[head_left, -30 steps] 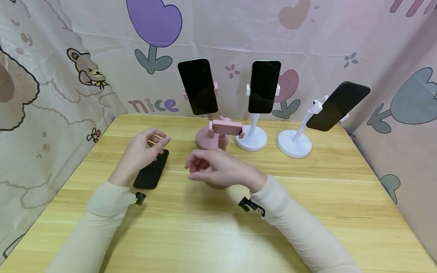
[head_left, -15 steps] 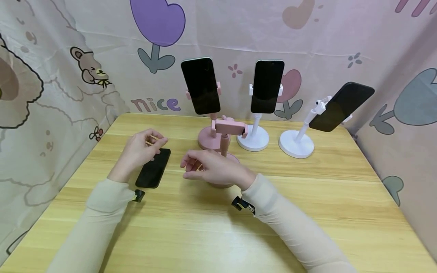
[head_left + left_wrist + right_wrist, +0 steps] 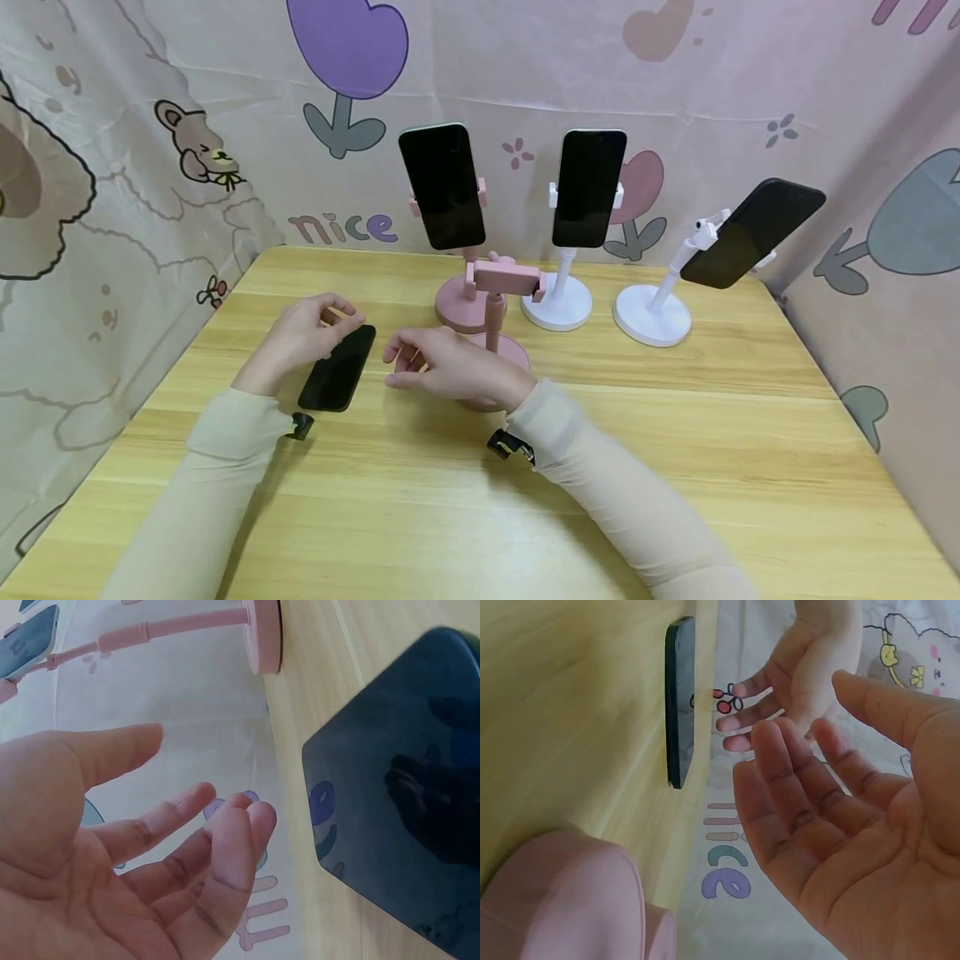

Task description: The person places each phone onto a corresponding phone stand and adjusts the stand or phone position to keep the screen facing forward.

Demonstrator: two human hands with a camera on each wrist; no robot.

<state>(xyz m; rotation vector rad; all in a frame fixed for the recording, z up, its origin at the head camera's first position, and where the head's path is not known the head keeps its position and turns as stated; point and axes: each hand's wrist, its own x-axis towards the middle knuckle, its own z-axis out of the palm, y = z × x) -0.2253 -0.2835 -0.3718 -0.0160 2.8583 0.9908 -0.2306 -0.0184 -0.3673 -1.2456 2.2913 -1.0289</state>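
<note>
A black smartphone [image 3: 337, 371] lies flat on the wooden table, screen up. Just above its far left part hovers my left hand [image 3: 303, 333], fingers loosely bent and holding nothing; the left wrist view shows a gap between the hand and the phone [image 3: 397, 787]. To the phone's right, my right hand [image 3: 453, 362] is held over the table with relaxed fingers and an empty palm [image 3: 855, 862]. Behind the right hand stands a pink phone stand [image 3: 504, 279] with its clamp bare; the hand hides part of its round base.
At the back, a second pink stand [image 3: 459, 304] holds an upright phone [image 3: 442, 187]. Right of it, a white stand [image 3: 557, 302] bears another phone [image 3: 589, 188]. Farther right, a white stand [image 3: 652, 317] carries a tilted phone [image 3: 752, 233]. A patterned curtain [image 3: 465, 75] hangs behind.
My right hand has moved left toward the lying phone, uncovering more of the front pink stand's base. My left hand has lowered slightly. The head view has shifted a little.
</note>
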